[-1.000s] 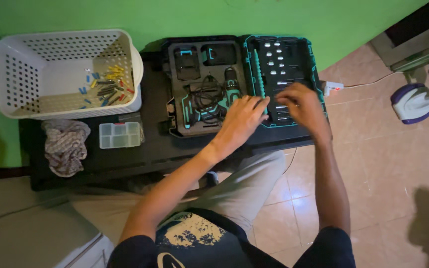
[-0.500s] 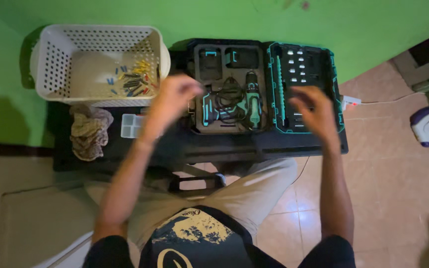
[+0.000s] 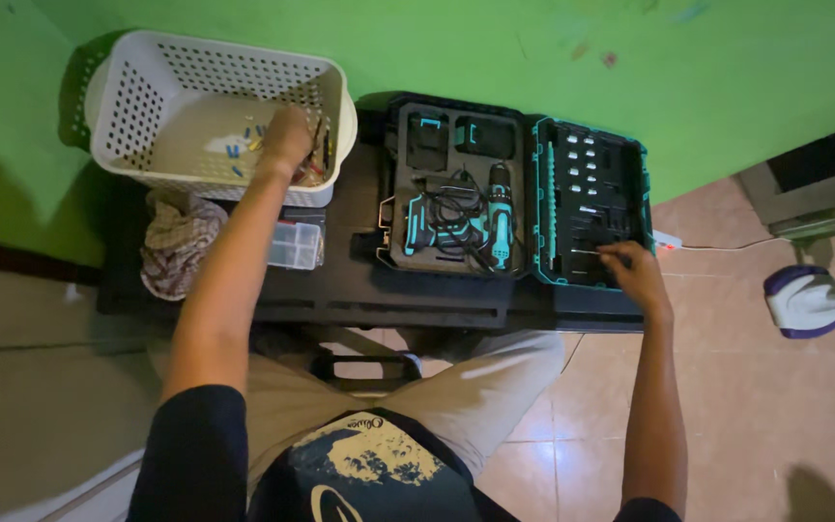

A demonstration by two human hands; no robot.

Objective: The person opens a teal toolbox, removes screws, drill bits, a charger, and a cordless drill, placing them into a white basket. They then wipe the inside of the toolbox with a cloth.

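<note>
Since a moment ago, left hand (image 3: 287, 135) has swung from the drill case (image 3: 514, 193) into the white basket (image 3: 128, 116), fingers curled over the coloured bits (image 3: 244, 145); whether they pinch one I cannot tell. Right hand (image 3: 635, 271) rests on the lid tray's lower edge, fingertips together. Picking a bit seems in hand; next comes a firm pinch.

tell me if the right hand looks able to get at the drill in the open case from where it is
Probably yes: the right hand rests at the case's bit tray, and the drill lies uncovered in the neighbouring half, nothing between.
</note>
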